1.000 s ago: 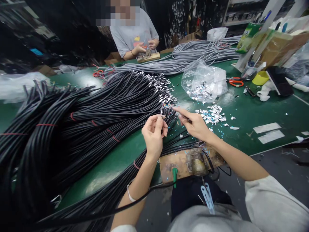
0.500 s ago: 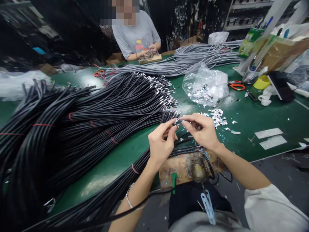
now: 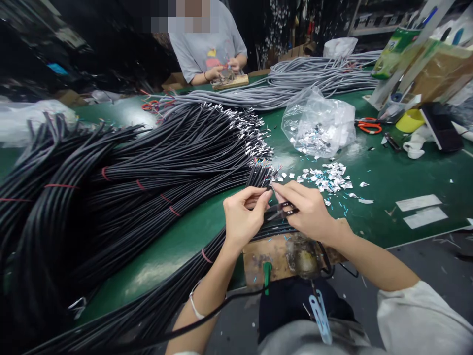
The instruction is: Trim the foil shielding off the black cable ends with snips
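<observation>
My left hand (image 3: 244, 217) is closed in a pinch on the end of a black cable, whose dark tip (image 3: 269, 188) shows between thumb and forefinger. Meeting it there, the thumb and forefinger of my right hand (image 3: 310, 211) pinch at the stripped end; the fine wires are too small to make out. Small dark-handled snips (image 3: 290, 209) are tucked in my right hand, blades pointing left. Below my hands, a bundle of black cables (image 3: 207, 255) with a red tie runs to the lower left. Just beyond lie black cables with stripped, silvery ends (image 3: 254, 143).
Foil scraps (image 3: 332, 176) and blue bits litter the green table (image 3: 373, 212). Behind them sit a clear plastic bag (image 3: 318, 123), orange-handled scissors (image 3: 369, 125) and a phone (image 3: 441, 127). A wooden board (image 3: 254, 259) lies before me. Across the table, a person works near grey cables (image 3: 295, 76).
My right hand has turned and lowered slightly, so the snips in it now show. Both hands still meet at the cable end. The view has shifted a little.
</observation>
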`<action>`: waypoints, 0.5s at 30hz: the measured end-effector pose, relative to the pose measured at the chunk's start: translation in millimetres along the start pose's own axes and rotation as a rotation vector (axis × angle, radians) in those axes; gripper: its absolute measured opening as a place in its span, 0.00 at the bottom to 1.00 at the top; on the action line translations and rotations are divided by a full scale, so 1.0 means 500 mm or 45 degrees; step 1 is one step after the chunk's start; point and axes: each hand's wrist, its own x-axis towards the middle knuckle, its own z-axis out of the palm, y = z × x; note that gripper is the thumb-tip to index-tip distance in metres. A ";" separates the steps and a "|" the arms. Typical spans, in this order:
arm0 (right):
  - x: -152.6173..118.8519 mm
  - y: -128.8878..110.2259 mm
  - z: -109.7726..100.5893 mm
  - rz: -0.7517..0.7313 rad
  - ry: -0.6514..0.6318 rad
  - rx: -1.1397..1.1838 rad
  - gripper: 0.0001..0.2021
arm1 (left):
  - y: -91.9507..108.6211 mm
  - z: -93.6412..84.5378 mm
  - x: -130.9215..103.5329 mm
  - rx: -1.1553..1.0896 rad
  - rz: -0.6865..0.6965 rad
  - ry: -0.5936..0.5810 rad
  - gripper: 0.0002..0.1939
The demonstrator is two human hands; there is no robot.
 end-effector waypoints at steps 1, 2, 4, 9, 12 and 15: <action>-0.001 -0.003 -0.001 0.023 -0.013 0.017 0.17 | 0.001 -0.001 0.001 -0.021 0.005 0.007 0.07; 0.001 -0.005 -0.003 0.073 -0.012 0.048 0.17 | 0.002 -0.002 0.002 -0.047 0.014 0.006 0.07; 0.007 -0.007 -0.013 0.193 0.016 0.111 0.19 | 0.004 -0.004 0.002 -0.092 0.036 -0.005 0.08; 0.021 -0.005 -0.033 0.244 0.029 0.062 0.16 | 0.004 -0.006 0.000 -0.101 0.067 0.017 0.07; 0.020 -0.001 -0.028 0.220 0.011 0.054 0.15 | 0.002 -0.007 -0.003 -0.060 0.094 0.014 0.07; 0.019 0.002 -0.022 0.214 0.012 0.090 0.14 | 0.001 -0.008 -0.006 0.011 0.133 0.014 0.06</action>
